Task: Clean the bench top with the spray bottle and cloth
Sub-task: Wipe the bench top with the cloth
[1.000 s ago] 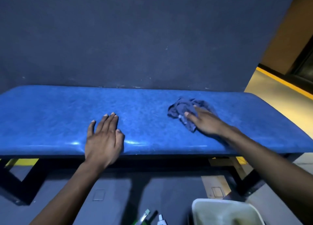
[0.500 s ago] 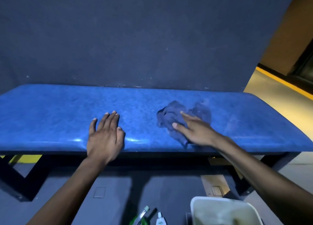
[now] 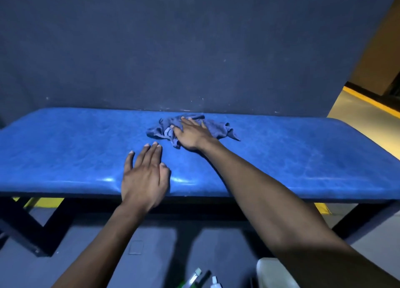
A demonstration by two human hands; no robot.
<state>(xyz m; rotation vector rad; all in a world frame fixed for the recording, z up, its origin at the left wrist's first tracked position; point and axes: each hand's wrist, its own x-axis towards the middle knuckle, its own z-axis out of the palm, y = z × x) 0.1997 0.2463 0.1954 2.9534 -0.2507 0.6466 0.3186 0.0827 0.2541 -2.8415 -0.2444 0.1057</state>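
Blue padded vinyl is covering the long bench top point(image 3: 65, 149), which is standing on a dark frame against a dark blue wall point(image 3: 173, 49). The right hand point(image 3: 191, 134) is lying palm-down on the crumpled blue-grey cloth point(image 3: 218, 129), fingers extended and slightly apart, pressing it flat against the far middle of the bench top close to the wall; nothing is being pinched, so only downward pressure is holding the cloth. The left hand point(image 3: 145, 177) is resting flat on the near edge of the bench top, fingers held close together, thumb tucked alongside, bracing the body. The two hands are lying near each other but apart.

At the bottom edge of the view, bottle tops point(image 3: 213, 282) are showing beside a pale tub point(image 3: 272, 272) on the floor; whether one is the spray bottle cannot be told.

Since the cloth is bunched rather than folded, a quick stroke is likely to let the palm slide off it. With the cloth lying so near the wall, a push farther back risks jamming it into the gap there. Wet glossy vinyl could also make the bracing hand slip off the rounded front edge.
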